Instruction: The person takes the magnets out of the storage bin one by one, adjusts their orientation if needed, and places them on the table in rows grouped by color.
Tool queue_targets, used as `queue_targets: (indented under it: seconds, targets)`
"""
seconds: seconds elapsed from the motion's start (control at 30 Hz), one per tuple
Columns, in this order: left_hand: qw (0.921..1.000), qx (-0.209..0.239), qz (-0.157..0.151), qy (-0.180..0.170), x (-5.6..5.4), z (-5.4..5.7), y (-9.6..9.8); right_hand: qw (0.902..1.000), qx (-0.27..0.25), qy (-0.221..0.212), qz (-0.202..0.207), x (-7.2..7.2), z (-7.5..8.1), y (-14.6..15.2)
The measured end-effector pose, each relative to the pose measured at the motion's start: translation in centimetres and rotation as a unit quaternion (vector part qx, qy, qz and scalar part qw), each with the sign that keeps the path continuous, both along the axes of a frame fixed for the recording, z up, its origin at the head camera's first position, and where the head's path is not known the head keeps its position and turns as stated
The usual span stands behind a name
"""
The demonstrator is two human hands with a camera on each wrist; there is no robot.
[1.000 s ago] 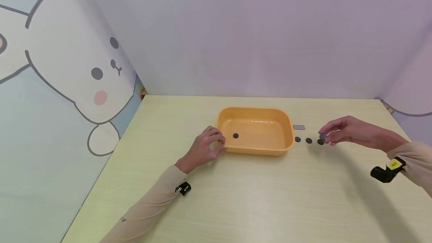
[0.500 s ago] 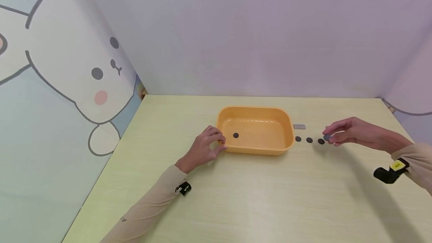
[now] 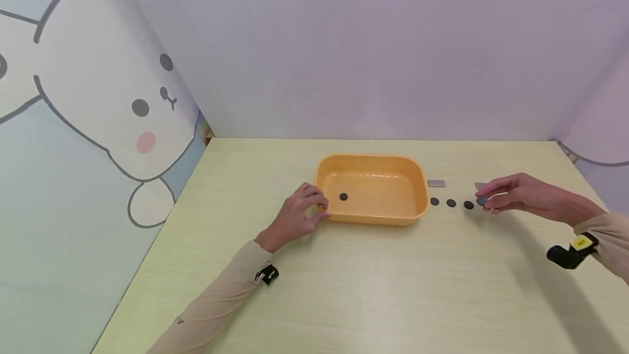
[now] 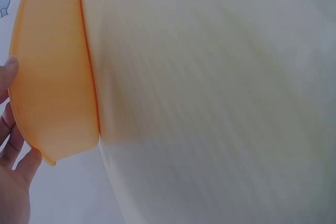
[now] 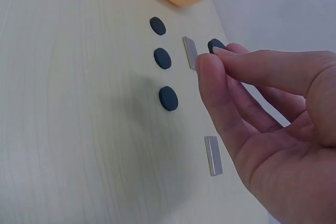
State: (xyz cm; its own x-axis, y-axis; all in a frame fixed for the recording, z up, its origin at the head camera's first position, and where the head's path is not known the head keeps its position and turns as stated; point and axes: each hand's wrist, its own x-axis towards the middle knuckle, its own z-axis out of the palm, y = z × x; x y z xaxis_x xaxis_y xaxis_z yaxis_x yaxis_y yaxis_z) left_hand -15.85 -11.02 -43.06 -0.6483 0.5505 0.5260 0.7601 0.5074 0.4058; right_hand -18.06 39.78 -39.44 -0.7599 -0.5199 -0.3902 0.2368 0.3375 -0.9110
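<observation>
At its near-left corner, the orange plastic tray (image 3: 371,219) is gripped by my left hand (image 3: 294,213), with thumb and fingers on the rim (image 4: 12,93). One black disc (image 3: 343,196) lies on the tray's floor. To the tray's right, my right hand (image 3: 523,196) pinches another small black disc (image 5: 216,45) between thumb and fingertips, held above the table. Below and left of that hand, three more black discs lie in a row, the nearest to it being this disc (image 5: 168,98). Beyond the row lies a flat grey metal bar (image 3: 436,183).
A second grey bar (image 5: 213,156) lies under my right hand, partly hidden in the head view. The pale wooden table (image 3: 373,288) ends at a plain back wall (image 3: 373,53). A panel with a cartoon print (image 3: 108,97) stands along the left side.
My right hand has shifted slightly right with the pinched disc, and the end of a second grey bar now shows behind its fingers. The left hand and tray have stayed put.
</observation>
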Motion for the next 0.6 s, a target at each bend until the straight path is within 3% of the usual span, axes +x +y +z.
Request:
queue_targets:
  seconds: [0.33,0.6]
  targets:
    - [1.0000,0.001,-0.001,0.001,-0.1,-0.1,0.0,0.9998,0.006,-0.002,-0.018,-0.3,-1.1,1.9]
    - [1.0000,0.001,-0.001,0.000,-0.1,0.0,0.0,0.9975,-0.057,-0.036,-0.021,-0.4,-1.9,2.7]
